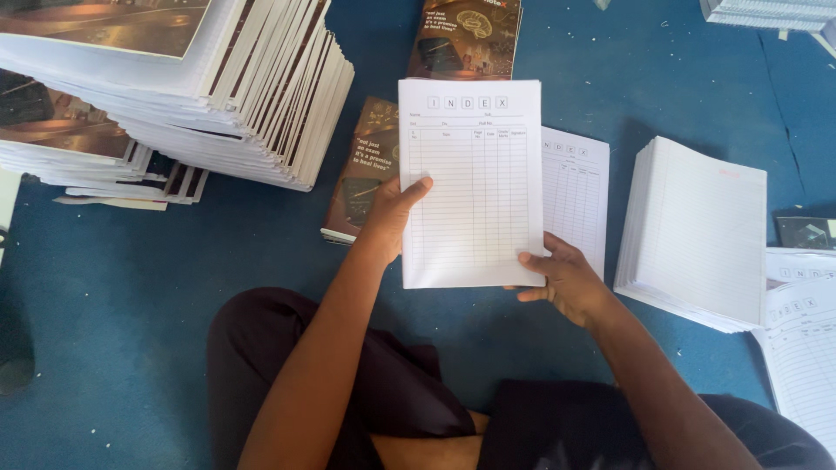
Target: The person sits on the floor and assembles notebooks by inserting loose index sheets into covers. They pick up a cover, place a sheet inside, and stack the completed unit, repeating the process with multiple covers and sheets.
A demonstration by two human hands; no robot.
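Both my hands hold up a thin block of white pages [470, 183] whose top sheet is a printed table with ruled rows. My left hand [392, 213] grips its left edge, thumb on the front. My right hand [562, 278] grips the lower right corner. Under it on the blue floor [131, 287] lie a small stack of dark brown printed covers [366, 165] and a stack of similar table sheets [579, 187].
A tall leaning pile of bound notebooks [252, 87] stands at the upper left. A stack of ruled white pages [697, 231] sits to the right, more table sheets [805, 348] at the right edge. Another dark cover [466, 39] lies above. My legs are crossed below.
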